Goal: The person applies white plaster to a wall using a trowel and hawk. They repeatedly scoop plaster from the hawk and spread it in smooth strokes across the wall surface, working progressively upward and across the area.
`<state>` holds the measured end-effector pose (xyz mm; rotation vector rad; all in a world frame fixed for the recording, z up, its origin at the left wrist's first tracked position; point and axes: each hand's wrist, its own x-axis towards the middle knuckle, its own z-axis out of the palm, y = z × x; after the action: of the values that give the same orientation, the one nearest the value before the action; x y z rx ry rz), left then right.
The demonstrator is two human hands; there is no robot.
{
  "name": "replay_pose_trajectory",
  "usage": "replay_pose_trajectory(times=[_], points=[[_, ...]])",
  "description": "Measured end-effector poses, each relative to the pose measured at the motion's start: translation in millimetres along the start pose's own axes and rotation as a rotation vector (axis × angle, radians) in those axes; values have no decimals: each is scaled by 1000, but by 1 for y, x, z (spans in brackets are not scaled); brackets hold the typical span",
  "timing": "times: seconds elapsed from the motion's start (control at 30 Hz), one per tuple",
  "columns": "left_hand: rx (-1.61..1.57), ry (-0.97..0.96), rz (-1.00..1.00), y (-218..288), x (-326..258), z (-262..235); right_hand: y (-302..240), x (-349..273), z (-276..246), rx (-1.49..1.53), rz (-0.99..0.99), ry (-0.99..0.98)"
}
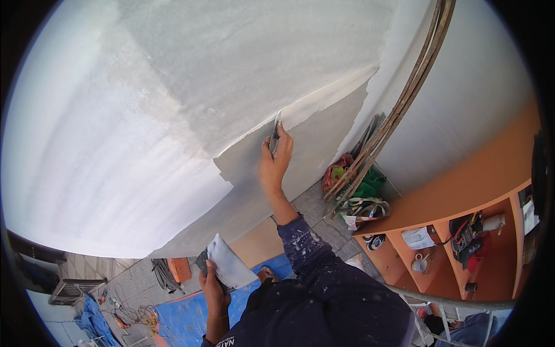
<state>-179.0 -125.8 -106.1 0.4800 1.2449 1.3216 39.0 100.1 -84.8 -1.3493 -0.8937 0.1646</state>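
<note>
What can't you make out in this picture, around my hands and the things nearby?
All in the head view:
Flat tool's grip: covered by the right hand.
Left hand's fingers, apart from the thumb: mostly hidden by the pale plate and the hand itself.
Orange shelf's right end: cut off by the dark fisheye rim.
Floor cables: too small and tangled to trace.

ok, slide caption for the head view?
Right hand holds a thin-edged tool against a patchy white-and-grey wall; left hand holds a pale flat board.
</note>
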Motion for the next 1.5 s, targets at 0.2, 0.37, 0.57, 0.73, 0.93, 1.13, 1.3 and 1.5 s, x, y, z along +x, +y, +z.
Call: replay_pose_trajectory(times=[0.2,0.37,0.57,0.73,0.93,1.13,1.3,1.5], points=[[-58,66,58,6,-5,-43,-42,-90,47,-80,-133,-32],[-135,160,93,10,-1,-54,-55,-149,56,-123,-218,-195],[-453,-131,-203,7,34,-19,-39,-116,-44,183,-418,-1030],[-491,-465,-402,4,45,46,-56,-70,-138,271,-870,-1268],[-363,-858,-235,27,44,95,13,25,-182,-410,-888,-1028],[-217,-341,-239,10,42,109,119,211,-201,-134,-79,-209],[-151,-313,-330,-11,28,109,151,349,-211,36,88,172],[-166,-262,-319,-26,17,97,159,389,-202,102,249,39]])
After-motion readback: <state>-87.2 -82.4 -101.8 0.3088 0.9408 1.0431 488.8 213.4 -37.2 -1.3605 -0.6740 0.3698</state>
